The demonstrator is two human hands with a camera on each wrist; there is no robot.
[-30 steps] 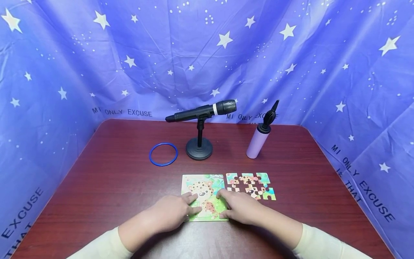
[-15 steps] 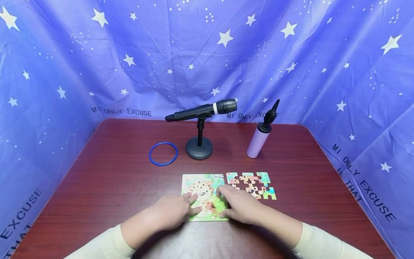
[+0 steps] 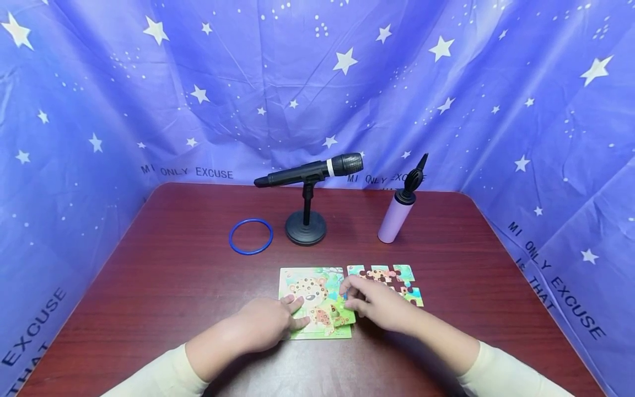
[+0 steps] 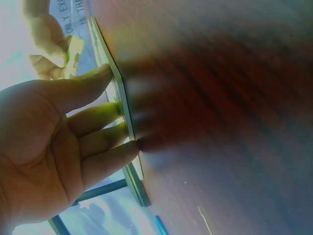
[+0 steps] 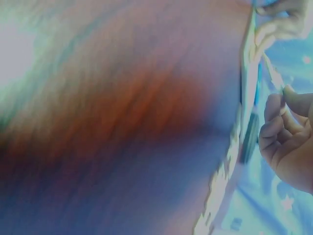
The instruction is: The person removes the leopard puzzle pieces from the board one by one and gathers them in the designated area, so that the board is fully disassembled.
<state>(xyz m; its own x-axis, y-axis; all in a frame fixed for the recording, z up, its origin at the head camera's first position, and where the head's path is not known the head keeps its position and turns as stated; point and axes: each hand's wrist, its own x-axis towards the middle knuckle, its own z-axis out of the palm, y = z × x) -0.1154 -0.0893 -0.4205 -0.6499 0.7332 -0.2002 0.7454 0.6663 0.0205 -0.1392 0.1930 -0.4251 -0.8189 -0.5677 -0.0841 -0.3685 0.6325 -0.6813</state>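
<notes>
A jigsaw puzzle board with a spotted cartoon leopard lies flat near the table's front. My left hand rests on its left part, fingers extended; in the left wrist view the thumb and fingertips touch the board's edge. My right hand pinches a green puzzle piece between thumb and fingers, tilted up over the board's right side. The right wrist view shows this piece raised off the board, its tip held by the thumb and index finger.
Several loosely joined puzzle pieces lie right of the board, partly behind the right hand. Farther back stand a black microphone on a round-based stand and a purple hand pump. A blue ring lies left of the stand.
The right hand has moved slightly right and up from the board's right edge, lifting a green puzzle piece out of the picture. The left hand has stayed in place.
</notes>
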